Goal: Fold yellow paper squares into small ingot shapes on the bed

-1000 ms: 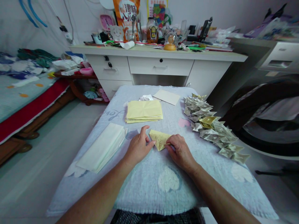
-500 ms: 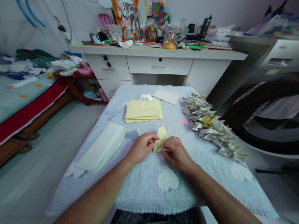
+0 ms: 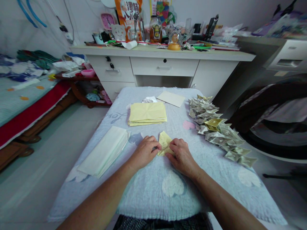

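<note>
A small, partly folded piece of yellow paper [image 3: 164, 140] lies between my hands on the cloth-covered table. My left hand [image 3: 148, 149] pinches its left edge between thumb and fingers. On the opposite side, my right hand [image 3: 180, 155] is closed on the paper's right part, with fingertips pressed over it. Just beyond sits a stack of yellow paper sheets [image 3: 147, 113]. To the left lies a stack of long whitish folded paper [image 3: 105, 151]. Rows of folded silvery paper pieces [image 3: 222, 137], with a gold one [image 3: 213, 124] among them, line the right side.
A pale card [image 3: 171, 98] and a crumpled white tissue [image 3: 149, 99] lie toward the table's far end. Behind stands a white desk [image 3: 165, 67] crowded with items. A front-loading washing machine [image 3: 287, 60] is at the right, a bed [image 3: 24, 105] at the left.
The yellow paper has shifted slightly, its pointed top now leaning left and lying flatter. My right fingers have moved up a little along it; my left hand stays nearly in place.
</note>
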A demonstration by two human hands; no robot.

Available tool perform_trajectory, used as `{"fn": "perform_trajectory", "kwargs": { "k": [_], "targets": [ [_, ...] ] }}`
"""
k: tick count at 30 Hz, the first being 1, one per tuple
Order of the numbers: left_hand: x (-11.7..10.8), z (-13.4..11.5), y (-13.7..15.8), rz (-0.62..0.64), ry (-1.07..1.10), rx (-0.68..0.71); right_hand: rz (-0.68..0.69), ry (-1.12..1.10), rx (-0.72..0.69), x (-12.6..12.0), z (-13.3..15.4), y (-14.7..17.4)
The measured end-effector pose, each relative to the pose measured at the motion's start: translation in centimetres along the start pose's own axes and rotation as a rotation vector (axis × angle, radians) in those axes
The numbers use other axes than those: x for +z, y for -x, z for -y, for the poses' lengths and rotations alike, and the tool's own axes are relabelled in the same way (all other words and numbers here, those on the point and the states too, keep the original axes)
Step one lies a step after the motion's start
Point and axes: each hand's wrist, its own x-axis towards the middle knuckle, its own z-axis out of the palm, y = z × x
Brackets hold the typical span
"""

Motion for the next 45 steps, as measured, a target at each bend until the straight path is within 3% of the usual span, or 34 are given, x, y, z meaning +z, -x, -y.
{"fn": "perform_trajectory", "kwargs": {
  "k": [9,33,45],
  "targets": [
    [-0.5,-0.3,0.1,0.093,-0.009,0.001,0.000,0.017,0.025,0.2,0.0,-0.1],
    [-0.1,0.0,0.0,0.069,0.013,-0.018,-0.012,0.042,0.080,0.7,0.0,-0.3],
    [0.0,-0.2,0.0,0.066,0.024,-0.047,-0.084,0.000,0.233,0.3,-1.2,-0.4]
  ]
}}
